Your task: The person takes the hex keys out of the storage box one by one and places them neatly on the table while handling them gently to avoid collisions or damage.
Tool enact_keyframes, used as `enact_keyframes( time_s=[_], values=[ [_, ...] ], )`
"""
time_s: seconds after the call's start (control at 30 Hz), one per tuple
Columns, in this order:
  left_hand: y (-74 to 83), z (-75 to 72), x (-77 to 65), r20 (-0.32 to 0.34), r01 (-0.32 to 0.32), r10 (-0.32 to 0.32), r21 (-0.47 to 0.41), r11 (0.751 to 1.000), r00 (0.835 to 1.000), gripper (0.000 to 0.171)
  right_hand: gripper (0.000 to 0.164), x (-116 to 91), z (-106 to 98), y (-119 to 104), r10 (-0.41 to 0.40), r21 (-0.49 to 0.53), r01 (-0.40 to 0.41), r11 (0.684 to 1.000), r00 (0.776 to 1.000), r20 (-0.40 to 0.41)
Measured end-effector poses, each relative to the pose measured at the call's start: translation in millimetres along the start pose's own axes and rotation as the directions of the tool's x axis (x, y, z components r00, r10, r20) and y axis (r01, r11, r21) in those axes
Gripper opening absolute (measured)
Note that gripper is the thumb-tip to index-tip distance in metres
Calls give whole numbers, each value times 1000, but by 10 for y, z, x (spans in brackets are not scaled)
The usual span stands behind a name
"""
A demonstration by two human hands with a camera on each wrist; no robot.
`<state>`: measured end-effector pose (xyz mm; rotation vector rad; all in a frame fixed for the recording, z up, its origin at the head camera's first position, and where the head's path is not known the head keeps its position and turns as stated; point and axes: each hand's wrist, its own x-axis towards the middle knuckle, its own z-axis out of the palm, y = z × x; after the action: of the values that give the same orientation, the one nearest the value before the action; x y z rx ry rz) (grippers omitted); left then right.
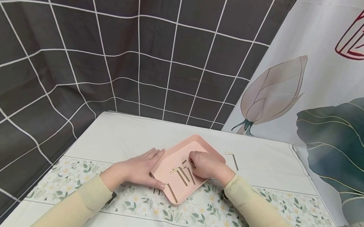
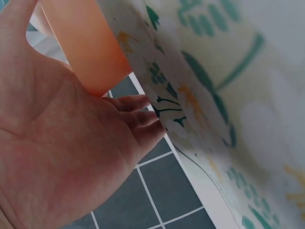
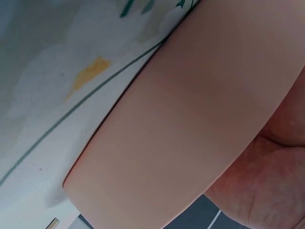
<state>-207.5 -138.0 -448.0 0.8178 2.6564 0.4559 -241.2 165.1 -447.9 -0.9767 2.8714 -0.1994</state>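
A pink tray (image 1: 196, 138) lies askew on the table, with several gold L-shaped hex keys (image 1: 182, 176) in it. My left hand (image 1: 139, 168) rests along the tray's left side, its fingers extended and the thumb over the near left rim, close to a lone hex key (image 1: 171, 192). In the left wrist view, the palm (image 2: 71, 138) is beside the tray wall (image 2: 90, 47). Inside the tray, my right hand (image 1: 205, 164) has curled fingers and pinches a hex key (image 1: 187, 161), partly hidden by the hand. The right wrist view mostly shows the tray's outer wall (image 3: 171, 119).
One more hex key (image 1: 233, 160) lies on the table to the right of the tray. A white tablecloth (image 1: 131, 131) with a floral band covers the table. Behind stand a dark gridded curtain (image 1: 153, 70) and a white patterned curtain (image 1: 315, 38).
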Motion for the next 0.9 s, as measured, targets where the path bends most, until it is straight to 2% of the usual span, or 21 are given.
enact_keyframes(
  time_s=[0.17, 0.5, 0.9],
  values=[
    [5, -14, 0, 3, -1, 1, 2, 1000, 1000, 142, 14, -3, 0, 0, -8, 0, 8, 1000, 1000, -9],
    [7, -16, 2, 5, 6, -6, -4, 1000, 1000, 143, 11, -14, 17, -22, 42, 3, -42, 999, 999, -8],
    [13, -6, 4, -2, 10, -10, -9, 1000, 1000, 143, 13, -38, 15, 20, 2, 52, 0, 999, 999, -37]
  ],
)
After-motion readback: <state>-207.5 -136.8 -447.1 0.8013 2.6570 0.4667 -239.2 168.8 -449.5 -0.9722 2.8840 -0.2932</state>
